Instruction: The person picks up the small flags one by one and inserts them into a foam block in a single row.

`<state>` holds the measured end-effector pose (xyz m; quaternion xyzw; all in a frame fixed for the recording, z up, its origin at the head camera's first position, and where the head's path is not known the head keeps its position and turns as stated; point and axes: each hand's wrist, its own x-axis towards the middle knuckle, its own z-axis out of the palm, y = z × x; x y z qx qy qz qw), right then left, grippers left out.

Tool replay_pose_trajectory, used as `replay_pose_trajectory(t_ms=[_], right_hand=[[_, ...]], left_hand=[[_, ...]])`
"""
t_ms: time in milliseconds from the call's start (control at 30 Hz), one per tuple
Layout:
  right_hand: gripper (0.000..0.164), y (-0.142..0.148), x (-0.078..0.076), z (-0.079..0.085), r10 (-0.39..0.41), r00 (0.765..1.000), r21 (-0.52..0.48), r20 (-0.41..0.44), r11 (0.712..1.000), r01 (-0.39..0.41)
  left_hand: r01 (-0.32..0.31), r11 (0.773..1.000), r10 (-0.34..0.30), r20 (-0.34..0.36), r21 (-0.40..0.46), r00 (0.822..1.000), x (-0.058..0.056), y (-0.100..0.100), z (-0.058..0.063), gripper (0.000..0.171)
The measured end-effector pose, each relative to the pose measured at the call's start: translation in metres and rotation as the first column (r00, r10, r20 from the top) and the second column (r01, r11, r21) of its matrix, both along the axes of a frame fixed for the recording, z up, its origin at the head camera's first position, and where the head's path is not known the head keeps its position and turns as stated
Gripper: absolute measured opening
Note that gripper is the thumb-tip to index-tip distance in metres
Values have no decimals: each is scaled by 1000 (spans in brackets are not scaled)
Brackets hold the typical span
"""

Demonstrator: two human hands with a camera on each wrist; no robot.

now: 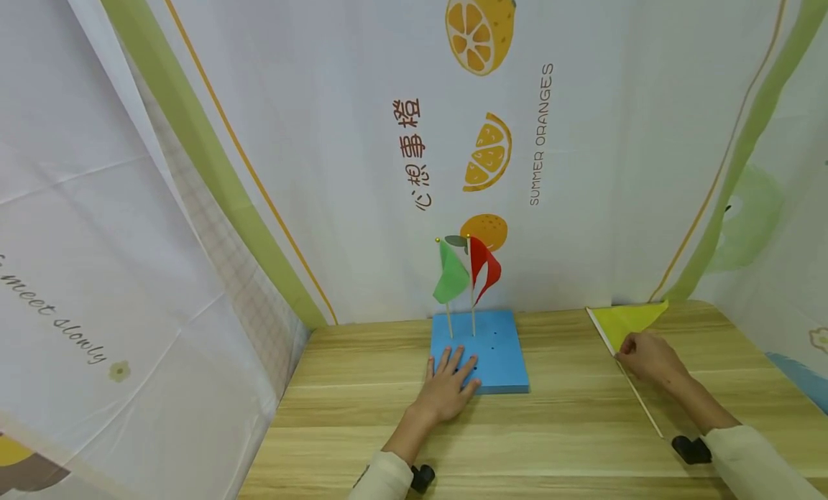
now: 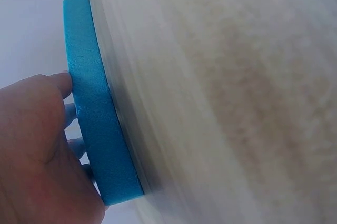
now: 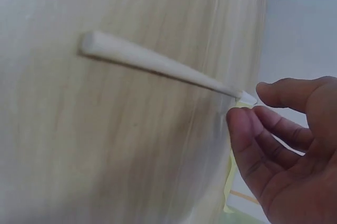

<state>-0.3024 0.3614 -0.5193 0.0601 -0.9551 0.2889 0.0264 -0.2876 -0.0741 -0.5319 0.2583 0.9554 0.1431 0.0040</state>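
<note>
A blue foam block (image 1: 507, 360) with small holes in its top lies on the table. My left hand (image 1: 445, 391) rests on its near left part with fingers spread. In the left wrist view, the thumb is against the upper edge of the block's side (image 2: 97, 98). A green flag (image 1: 451, 277) and a red flag (image 1: 480, 259) stand upright in the block on thin sticks. At the right, a yellow flag (image 1: 624, 322) lies on the table. My right hand (image 1: 653, 360) pinches its stick (image 3: 158, 63) just below the cloth, thumb and forefinger on either side.
The wooden table (image 1: 362, 385) ends at a white curtain (image 1: 362, 198) printed with oranges, which hangs behind it and at both sides. Black wrist devices (image 1: 691, 450) sit at both of the person's sleeves.
</note>
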Motion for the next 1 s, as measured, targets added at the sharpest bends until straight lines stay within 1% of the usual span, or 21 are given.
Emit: replay_pose_trajectory(t_ms=[100, 167, 300, 467, 667, 867, 1000], right_hand=[[26, 2, 1, -3, -6, 999, -21, 50, 1000, 7], [25, 4, 2, -6, -8, 998, -20, 68, 1000, 10], [24, 4, 2, -12, -17, 996, -14, 83, 1000, 19], [23, 2, 1, -13, -36, 995, -33, 89, 999, 39], [30, -3, 2, -13, -68, 991, -28, 111, 997, 71], [33, -4, 1, -13, -91, 990, -17, 109, 995, 93], [33, -4, 0, -12, -94, 987, -9, 129, 995, 96]], left_hand=[[-3, 1000, 3, 5, 1, 1000, -1, -1, -1, 59], [-3, 1000, 3, 10, 1, 1000, -2, -1, -3, 59], [0, 1000, 0, 17, 1, 1000, -5, -1, -8, 59], [0, 1000, 0, 9, -2, 1000, -7, -1, -9, 59], [1, 1000, -1, -4, -12, 1000, -8, -1, -11, 59], [-1, 1000, 1, 4, 0, 1000, -7, -1, -9, 59], [-6, 1000, 6, 10, 2, 1000, -4, -1, -6, 59]])
